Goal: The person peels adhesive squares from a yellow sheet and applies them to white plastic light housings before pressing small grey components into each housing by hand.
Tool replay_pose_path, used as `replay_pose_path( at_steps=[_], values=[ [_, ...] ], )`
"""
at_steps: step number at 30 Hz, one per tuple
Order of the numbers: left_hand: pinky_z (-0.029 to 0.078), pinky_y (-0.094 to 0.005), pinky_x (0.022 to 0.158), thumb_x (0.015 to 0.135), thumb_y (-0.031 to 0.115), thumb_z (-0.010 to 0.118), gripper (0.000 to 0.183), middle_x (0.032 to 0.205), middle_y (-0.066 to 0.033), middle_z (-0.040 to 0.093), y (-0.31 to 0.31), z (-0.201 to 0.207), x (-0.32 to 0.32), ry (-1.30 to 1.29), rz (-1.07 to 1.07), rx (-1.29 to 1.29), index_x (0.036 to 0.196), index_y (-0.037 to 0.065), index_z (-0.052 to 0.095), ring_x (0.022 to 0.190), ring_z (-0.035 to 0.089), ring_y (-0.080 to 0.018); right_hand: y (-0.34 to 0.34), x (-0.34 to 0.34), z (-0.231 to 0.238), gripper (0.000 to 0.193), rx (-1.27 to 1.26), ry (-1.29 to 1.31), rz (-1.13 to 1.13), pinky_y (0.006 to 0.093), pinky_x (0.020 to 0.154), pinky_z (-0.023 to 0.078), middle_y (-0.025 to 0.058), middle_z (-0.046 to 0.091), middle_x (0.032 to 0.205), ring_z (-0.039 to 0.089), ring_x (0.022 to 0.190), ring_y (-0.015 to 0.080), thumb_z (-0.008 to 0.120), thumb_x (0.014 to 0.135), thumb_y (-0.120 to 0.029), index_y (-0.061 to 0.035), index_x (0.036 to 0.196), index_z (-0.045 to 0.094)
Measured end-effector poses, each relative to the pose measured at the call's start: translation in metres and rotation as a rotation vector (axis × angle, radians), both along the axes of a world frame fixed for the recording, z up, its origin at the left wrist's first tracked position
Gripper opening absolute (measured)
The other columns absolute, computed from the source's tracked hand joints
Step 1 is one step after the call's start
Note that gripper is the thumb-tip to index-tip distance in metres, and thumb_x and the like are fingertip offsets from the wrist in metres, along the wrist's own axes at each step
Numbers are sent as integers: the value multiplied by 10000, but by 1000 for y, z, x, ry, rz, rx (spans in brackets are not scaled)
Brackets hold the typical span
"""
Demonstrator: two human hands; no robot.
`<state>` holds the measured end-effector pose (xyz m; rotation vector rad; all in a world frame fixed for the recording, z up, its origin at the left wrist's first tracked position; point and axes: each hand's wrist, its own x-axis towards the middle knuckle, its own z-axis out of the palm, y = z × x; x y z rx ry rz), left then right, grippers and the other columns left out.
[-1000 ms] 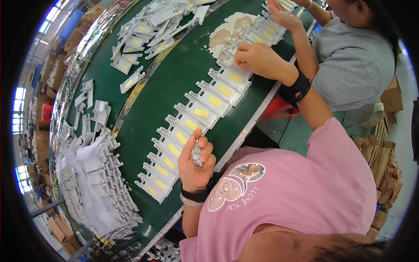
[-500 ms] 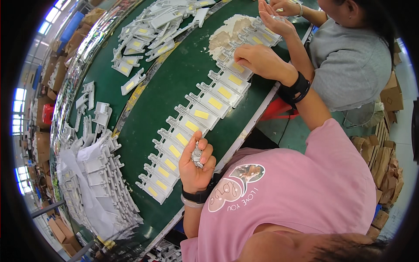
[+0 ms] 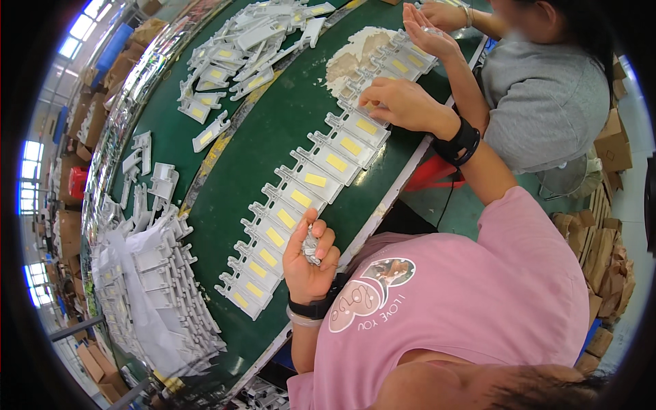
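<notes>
A long diagonal row of light grey plastic plates (image 3: 316,169), each with a yellow rectangle and clip-like ends, lies overlapping on the green table. My left hand (image 3: 304,273) is palm up by the near edge of the row, its fingers curled round a bunch of small light grey parts (image 3: 311,247) too small to name. Farther along, my right hand (image 3: 406,104) is over the upper part of the row. Its fingers are bent together at the clip end of one plate, and the fingertips hide whatever they hold.
A stack of similar plates with white sheets (image 3: 147,273) stands at left. Loose plates (image 3: 246,41) are heaped at the far side. White-beige scraps (image 3: 355,58) lie beyond the row. At the right, a co-worker in a grey shirt (image 3: 547,102) holds small parts in a raised hand.
My right hand has shifted slightly left and down along the row, its fingers bent a little differently. My left hand stays almost in place, still round the small parts.
</notes>
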<state>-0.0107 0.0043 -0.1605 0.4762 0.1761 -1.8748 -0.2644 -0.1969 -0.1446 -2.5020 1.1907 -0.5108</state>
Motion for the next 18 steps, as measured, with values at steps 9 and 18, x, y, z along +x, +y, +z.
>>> replay_pose_path(
  at_steps=[9,18],
  values=[
    [291,-239,411,991,153,404,250,831,-39,511,3,-2,1,21,-6,-39,1176,34,524,583,416,-111,-1,0,6,127,6,-39,11,344,702,476,86,623,857,606,799,267,636,807,-86,-52,928,619],
    [298,-240,415,990,156,406,255,833,-40,523,3,-4,1,12,-10,-33,1174,32,531,583,424,-115,-7,32,-2,116,157,-240,0,291,629,483,105,662,742,626,664,207,636,794,-104,-19,871,623]
  ],
)
